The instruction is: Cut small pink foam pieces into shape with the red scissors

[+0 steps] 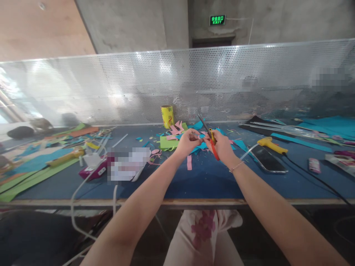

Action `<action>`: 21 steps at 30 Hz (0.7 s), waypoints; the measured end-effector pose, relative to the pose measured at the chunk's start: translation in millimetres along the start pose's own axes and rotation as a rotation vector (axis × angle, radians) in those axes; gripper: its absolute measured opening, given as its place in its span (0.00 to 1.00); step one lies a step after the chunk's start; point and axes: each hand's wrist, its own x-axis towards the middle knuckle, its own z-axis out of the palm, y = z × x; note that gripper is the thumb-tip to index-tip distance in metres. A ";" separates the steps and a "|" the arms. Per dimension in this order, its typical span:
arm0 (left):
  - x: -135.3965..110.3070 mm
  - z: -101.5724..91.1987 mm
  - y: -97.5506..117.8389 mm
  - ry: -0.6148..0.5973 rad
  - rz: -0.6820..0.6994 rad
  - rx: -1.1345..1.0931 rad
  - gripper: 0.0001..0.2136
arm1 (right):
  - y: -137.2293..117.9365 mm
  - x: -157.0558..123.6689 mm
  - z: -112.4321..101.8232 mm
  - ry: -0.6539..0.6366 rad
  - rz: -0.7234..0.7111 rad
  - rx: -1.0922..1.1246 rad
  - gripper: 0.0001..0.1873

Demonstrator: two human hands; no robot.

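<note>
Scissors with red and yellow handles [213,146] are in my right hand [224,147], their dark blades angled up and to the left. Close beside them, the fingertips of my left hand [188,142] are pinched together. What they hold is too small or hidden to make out; a bit of blue shows right by the fingertips. Both hands are over a pile of paper scraps: pink pieces [177,128], a green piece [167,143] and blue pieces around and under the hands. One pink strip [189,162] lies just below them on the table.
A yellow can-like roll [167,116] stands at the back by the perforated screen [133,88]. To the right lie a phone [269,159] and a yellow glue gun [270,145] with a black cord. At left are a purple power strip [94,168] and coloured sheets.
</note>
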 end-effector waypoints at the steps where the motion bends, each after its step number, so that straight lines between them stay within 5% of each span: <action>1: 0.1 0.1 0.0 -0.001 -0.001 -0.001 0.12 | 0.1 0.0 0.1 0.000 0.003 0.005 0.10; 21: 1.5 -1.3 -5.2 0.007 0.004 0.087 0.12 | 0.1 -4.6 6.0 0.013 -0.001 -0.052 0.13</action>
